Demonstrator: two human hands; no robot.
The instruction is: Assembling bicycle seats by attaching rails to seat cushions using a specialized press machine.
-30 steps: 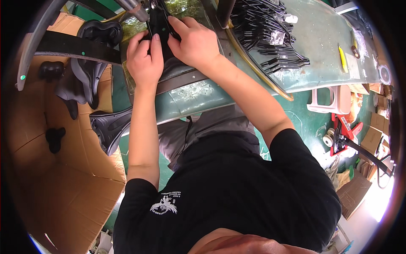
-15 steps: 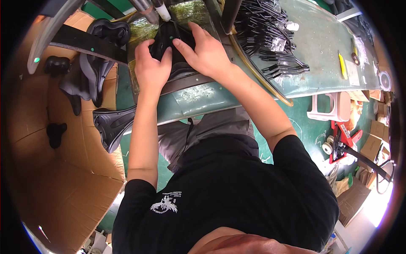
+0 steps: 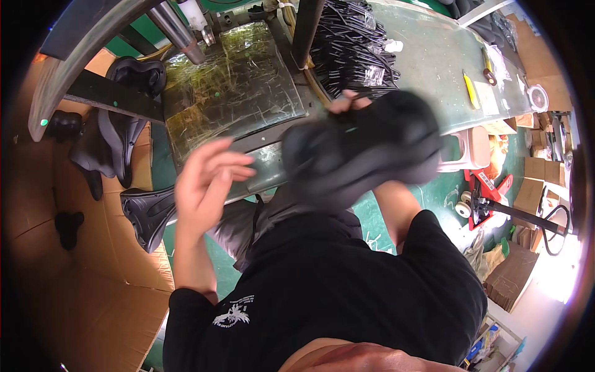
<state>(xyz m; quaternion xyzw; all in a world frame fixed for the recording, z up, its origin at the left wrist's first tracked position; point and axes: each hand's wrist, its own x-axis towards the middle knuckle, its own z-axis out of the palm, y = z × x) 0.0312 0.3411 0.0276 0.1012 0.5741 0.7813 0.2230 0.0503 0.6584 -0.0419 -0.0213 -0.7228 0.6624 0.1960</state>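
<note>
A black padded bicycle saddle (image 3: 372, 146), smeared by motion, is held up in front of my body, above the bench's near edge. My right hand (image 3: 348, 102) grips it from the far side; only a few fingertips show past its rim, the rest being hidden behind it. To the left of the saddle, my left hand (image 3: 201, 186) is raised with its fingers apart, holding nothing. Beyond both hands lies a flat plate (image 3: 232, 84) wrapped in shiny, yellowish tape. A metal cylinder (image 3: 176, 34) stands over its far left part.
A large cardboard box (image 3: 133, 229) on the left contains several black saddles (image 3: 127, 136). Bent black metal rods (image 3: 353, 49) are heaped on the green bench (image 3: 427, 68), with a yellow knife (image 3: 470, 90) farther right. A pink stool (image 3: 476, 149) and red pallet jack (image 3: 489, 186) stand on the floor.
The saddle has left the taped plate and come toward me and to the right in my right hand. My left hand has let go and drawn back toward me.
</note>
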